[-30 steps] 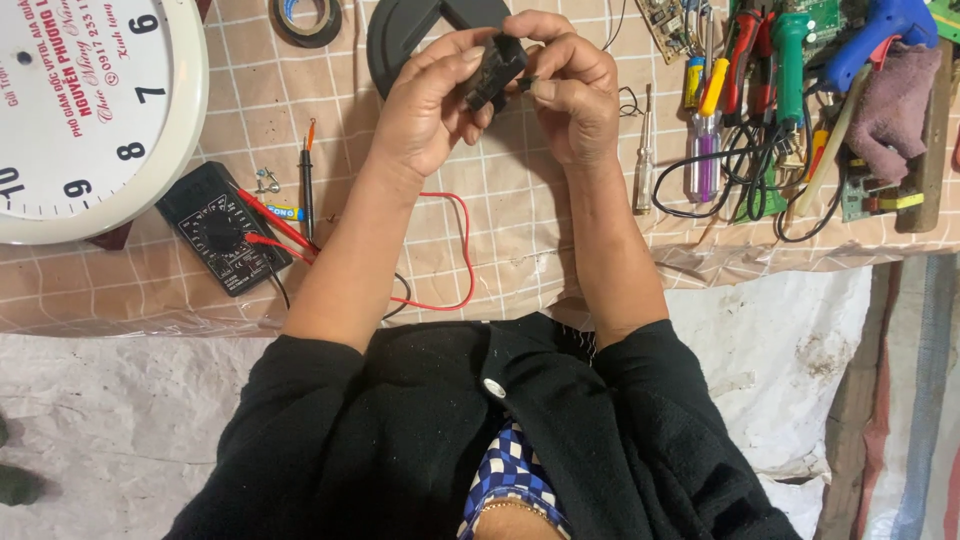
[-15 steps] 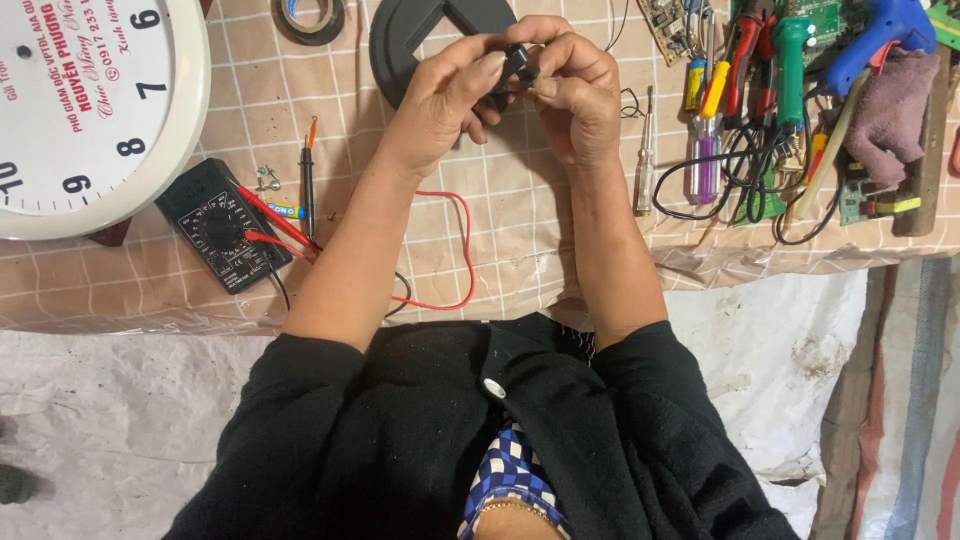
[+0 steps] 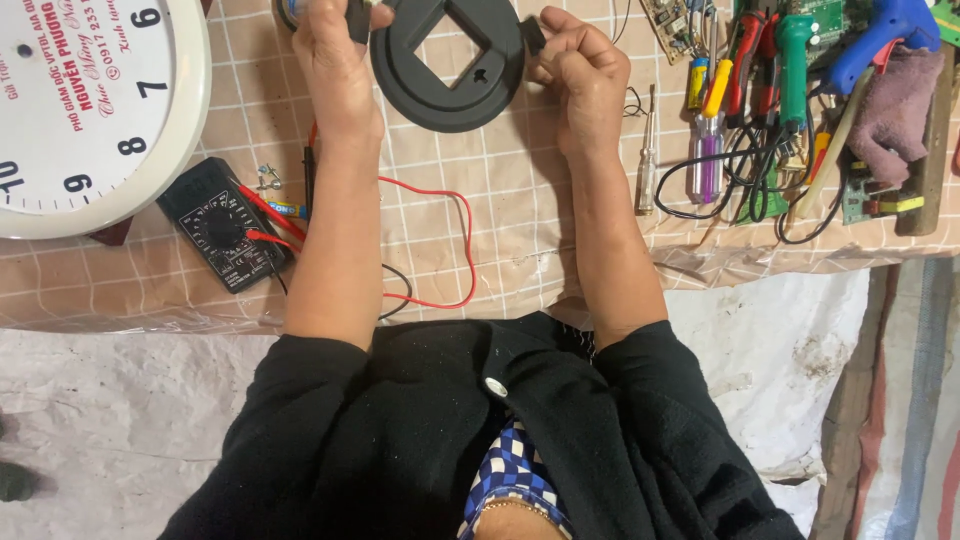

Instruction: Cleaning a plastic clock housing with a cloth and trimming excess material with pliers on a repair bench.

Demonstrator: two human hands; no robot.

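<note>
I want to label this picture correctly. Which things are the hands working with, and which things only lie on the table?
In hand:
- left hand reaches a roll of tape at the top edge
- right hand pinches a small black part
- black round plate lies between them

Lying about:
- white clock face
- black multimeter
- red wire
- screwdrivers
- blue glue gun

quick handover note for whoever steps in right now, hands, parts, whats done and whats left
Left hand: closed on something at the table's far edge, mostly out of frame; cannot tell what.
Right hand: pinches a small black part beside the round black plate.
The plate lies flat on the checked table cover, square opening empty. White clock face and black multimeter sit left, screwdrivers right.
Done: nothing fitted into the plate.
Left: the part is not yet set down.
</note>
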